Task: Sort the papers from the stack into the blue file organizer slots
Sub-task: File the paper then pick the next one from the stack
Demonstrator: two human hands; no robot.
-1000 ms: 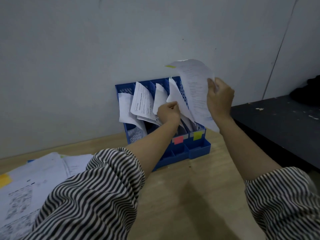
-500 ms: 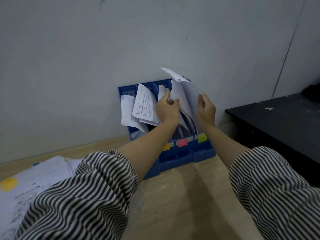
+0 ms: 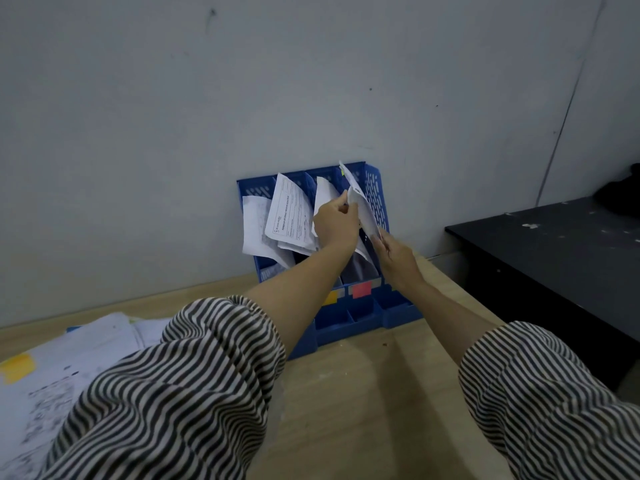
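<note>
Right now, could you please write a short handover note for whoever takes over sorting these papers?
Left hand holds back the filed papers in the blue organizer.
Right hand pinches a sheet at its lower edge, partly inside the rightmost slot.
Done: several slots already hold papers.
Left: seat this sheet, then sort the stack lying on the table at left.
</note>
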